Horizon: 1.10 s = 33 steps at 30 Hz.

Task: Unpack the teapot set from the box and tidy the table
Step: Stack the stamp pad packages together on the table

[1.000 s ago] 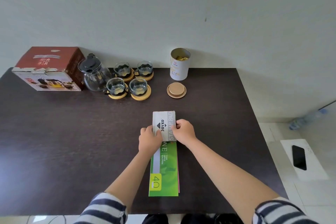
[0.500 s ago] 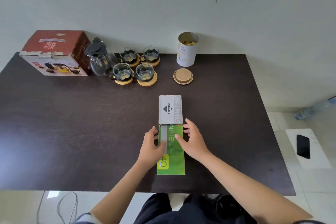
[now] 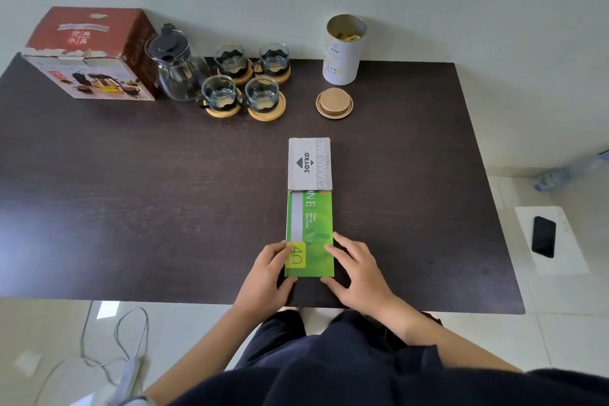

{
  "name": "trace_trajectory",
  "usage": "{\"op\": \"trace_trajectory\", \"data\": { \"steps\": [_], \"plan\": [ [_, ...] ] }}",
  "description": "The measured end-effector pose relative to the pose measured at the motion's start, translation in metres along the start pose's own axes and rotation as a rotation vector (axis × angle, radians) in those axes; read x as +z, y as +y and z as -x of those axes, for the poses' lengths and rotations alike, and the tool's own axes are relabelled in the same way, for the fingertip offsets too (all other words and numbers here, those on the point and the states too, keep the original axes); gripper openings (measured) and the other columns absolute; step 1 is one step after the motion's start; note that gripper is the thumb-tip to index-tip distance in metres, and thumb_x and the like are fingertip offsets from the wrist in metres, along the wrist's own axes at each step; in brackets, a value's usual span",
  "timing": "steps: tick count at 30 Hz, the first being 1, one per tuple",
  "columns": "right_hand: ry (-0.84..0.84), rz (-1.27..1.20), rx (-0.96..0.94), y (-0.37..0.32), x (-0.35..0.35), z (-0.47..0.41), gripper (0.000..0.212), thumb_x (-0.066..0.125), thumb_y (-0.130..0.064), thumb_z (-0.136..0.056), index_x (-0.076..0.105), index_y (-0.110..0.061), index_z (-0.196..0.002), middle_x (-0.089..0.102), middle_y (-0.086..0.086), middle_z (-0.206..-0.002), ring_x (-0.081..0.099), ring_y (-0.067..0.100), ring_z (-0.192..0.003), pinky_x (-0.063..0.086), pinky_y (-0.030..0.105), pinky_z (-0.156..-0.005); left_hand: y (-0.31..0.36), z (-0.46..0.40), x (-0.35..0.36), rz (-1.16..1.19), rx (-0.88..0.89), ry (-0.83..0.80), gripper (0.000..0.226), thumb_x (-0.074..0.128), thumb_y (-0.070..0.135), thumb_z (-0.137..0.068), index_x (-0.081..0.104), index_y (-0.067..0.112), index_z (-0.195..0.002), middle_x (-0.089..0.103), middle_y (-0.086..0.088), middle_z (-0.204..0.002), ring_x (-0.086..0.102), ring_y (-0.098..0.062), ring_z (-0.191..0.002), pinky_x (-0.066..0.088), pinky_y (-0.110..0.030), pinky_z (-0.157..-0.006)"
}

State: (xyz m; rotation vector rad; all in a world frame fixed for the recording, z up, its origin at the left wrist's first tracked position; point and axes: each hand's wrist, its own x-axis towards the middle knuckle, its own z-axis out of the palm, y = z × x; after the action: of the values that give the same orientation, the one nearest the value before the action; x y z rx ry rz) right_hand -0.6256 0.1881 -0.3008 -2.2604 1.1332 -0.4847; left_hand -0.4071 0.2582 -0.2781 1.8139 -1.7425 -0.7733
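Teapot [image 3: 174, 71] of clear glass stands at the far left of the dark worktop [image 3: 131, 191], just beside the red box [image 3: 89, 53] and four glass cups [image 3: 245, 79] on round wooden coasters — a white canister [image 3: 344, 49] and its tan lid [image 3: 334, 103] sit further right. Near the front edge, the left hand [image 3: 268, 269] and right hand [image 3: 354, 265] press against the two long sides of a green packet [image 3: 309, 234], fingers loosely spread rather than clenched — a grey stamp pad box [image 3: 309, 163] lies on the packet's far end.
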Motion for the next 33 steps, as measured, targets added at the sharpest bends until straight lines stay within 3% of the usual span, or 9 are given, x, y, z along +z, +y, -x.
{"op": "trace_trajectory", "data": {
  "steps": [4, 6, 10, 12, 16, 18, 20, 28, 33],
  "plan": [
    [-0.040, -0.017, 0.026, -0.005, -0.005, -0.004, 0.069, 0.067, -0.051, -0.076, 0.052, -0.016, -0.134, 0.045, 0.002, -0.142, 0.043, 0.020, -0.124, 0.036, 0.036, -0.105, -0.001, 0.001, 0.001, 0.014, 0.015, 0.011, 0.059, 0.068, 0.018, -0.080, 0.049, 0.005, -0.134, 0.052, -0.007, -0.123, 0.046, -0.011, -0.115, 0.039, -0.023, -0.100],
    [-0.111, -0.091, 0.101, -0.011, -0.016, -0.013, 0.080, 0.068, -0.056, -0.073, 0.047, -0.017, -0.139, 0.047, -0.002, -0.137, 0.042, 0.014, -0.123, 0.033, 0.029, -0.105, 0.003, -0.005, -0.010, 0.121, -0.055, -0.063, 0.075, 0.074, 0.022, -0.076, 0.038, 0.014, -0.142, 0.048, 0.001, -0.119, 0.050, -0.003, -0.108, 0.044, -0.016, -0.092],
    [-0.052, -0.338, 0.376, -0.018, -0.033, -0.055, 0.063, 0.072, -0.038, -0.081, 0.049, -0.014, -0.135, 0.053, -0.002, -0.122, 0.057, 0.006, -0.099, 0.041, 0.010, -0.083, 0.007, -0.043, -0.033, 0.203, -0.216, -0.175, 0.104, 0.080, 0.050, -0.063, 0.026, 0.017, -0.146, 0.044, 0.004, -0.120, 0.054, -0.006, -0.100, 0.048, -0.013, -0.077],
    [0.073, -0.392, 0.582, -0.018, -0.039, -0.089, 0.051, 0.067, -0.031, -0.087, 0.052, -0.009, -0.130, 0.057, 0.003, -0.120, 0.060, 0.008, -0.091, 0.044, 0.017, -0.080, 0.010, -0.075, -0.037, 0.252, -0.321, -0.074, 0.093, 0.072, 0.056, -0.069, 0.036, 0.010, -0.142, 0.047, 0.000, -0.122, 0.058, -0.008, -0.098, 0.047, -0.017, -0.078],
    [0.144, -0.466, 0.814, -0.019, -0.045, -0.149, 0.035, 0.058, -0.027, -0.091, 0.060, -0.006, -0.119, 0.065, 0.008, -0.109, 0.060, 0.021, -0.101, 0.043, 0.028, -0.086, 0.017, -0.143, -0.042, 0.228, -0.518, 0.105, 0.049, 0.054, 0.035, -0.093, 0.052, 0.002, -0.128, 0.062, -0.007, -0.112, 0.056, -0.013, -0.089, 0.037, -0.022, -0.080],
    [0.141, -0.429, 0.867, -0.020, -0.041, -0.167, 0.019, 0.057, -0.027, -0.089, 0.066, -0.010, -0.088, 0.065, 0.007, -0.086, 0.061, 0.025, -0.087, 0.043, 0.030, -0.071, 0.022, -0.162, -0.041, 0.171, -0.503, 0.110, 0.032, 0.053, 0.033, -0.093, 0.064, 0.003, -0.102, 0.065, -0.006, -0.091, 0.057, -0.021, -0.086, 0.036, -0.027, -0.072],
    [0.132, -0.429, 0.924, -0.021, -0.035, -0.177, 0.028, 0.059, -0.030, -0.086, 0.064, -0.007, -0.072, 0.065, 0.007, -0.073, 0.062, 0.025, -0.072, 0.040, 0.028, -0.057, 0.026, -0.171, -0.038, 0.157, -0.540, 0.118, 0.028, 0.058, 0.034, -0.090, 0.063, 0.007, -0.088, 0.061, 0.000, -0.079, 0.056, -0.020, -0.080, 0.037, -0.028, -0.068],
    [0.071, -0.526, 1.005, -0.018, -0.039, -0.189, 0.022, 0.064, -0.026, -0.088, 0.070, -0.004, -0.089, 0.068, 0.006, -0.082, 0.061, 0.017, -0.069, 0.047, 0.026, -0.063, 0.010, -0.187, -0.038, 0.356, -0.692, 0.126, 0.019, 0.073, 0.027, -0.078, 0.066, 0.013, -0.088, 0.067, -0.001, -0.085, 0.063, -0.020, -0.082, 0.052, -0.032, -0.074],
    [0.043, -0.523, 0.920, -0.017, -0.042, -0.191, 0.025, 0.065, -0.025, -0.088, 0.072, -0.003, -0.098, 0.073, 0.009, -0.096, 0.067, 0.020, -0.084, 0.054, 0.032, -0.079, 0.001, -0.186, -0.040, 0.496, -0.713, 0.119, 0.021, 0.075, 0.024, -0.078, 0.062, 0.012, -0.089, 0.066, -0.004, -0.086, 0.060, -0.017, -0.074, 0.053, -0.035, -0.071]
  ]
}}
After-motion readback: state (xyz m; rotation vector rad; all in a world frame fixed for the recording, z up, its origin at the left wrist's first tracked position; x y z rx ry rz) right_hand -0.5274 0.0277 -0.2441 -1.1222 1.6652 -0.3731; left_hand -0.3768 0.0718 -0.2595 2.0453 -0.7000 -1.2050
